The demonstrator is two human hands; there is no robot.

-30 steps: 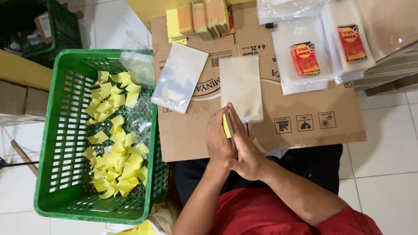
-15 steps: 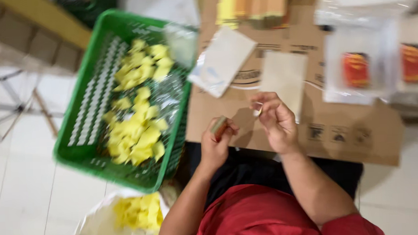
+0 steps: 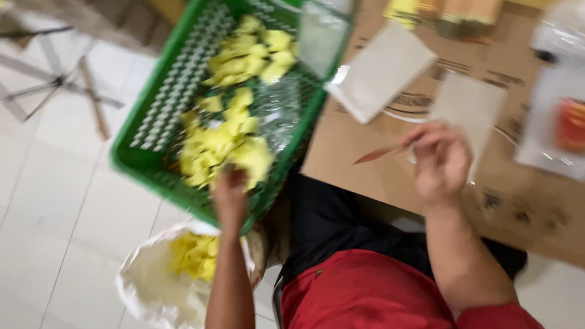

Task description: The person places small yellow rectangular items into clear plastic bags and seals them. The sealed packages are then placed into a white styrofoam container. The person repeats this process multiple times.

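From above the person's head, the left hand (image 3: 231,198) reaches into the near end of the green basket (image 3: 151,164), fingers curled down onto the heap of yellow pieces (image 3: 230,135); blur hides whether it has closed on one. The right hand (image 3: 440,160) hovers over the brown cardboard sheet (image 3: 377,174), thumb and fingers pinching a thin brownish stick (image 3: 381,153) that points left. A white packet (image 3: 380,72) lies on the cardboard just beyond. On the tiled floor below the basket sits a white bag (image 3: 155,287) holding more yellow pieces.
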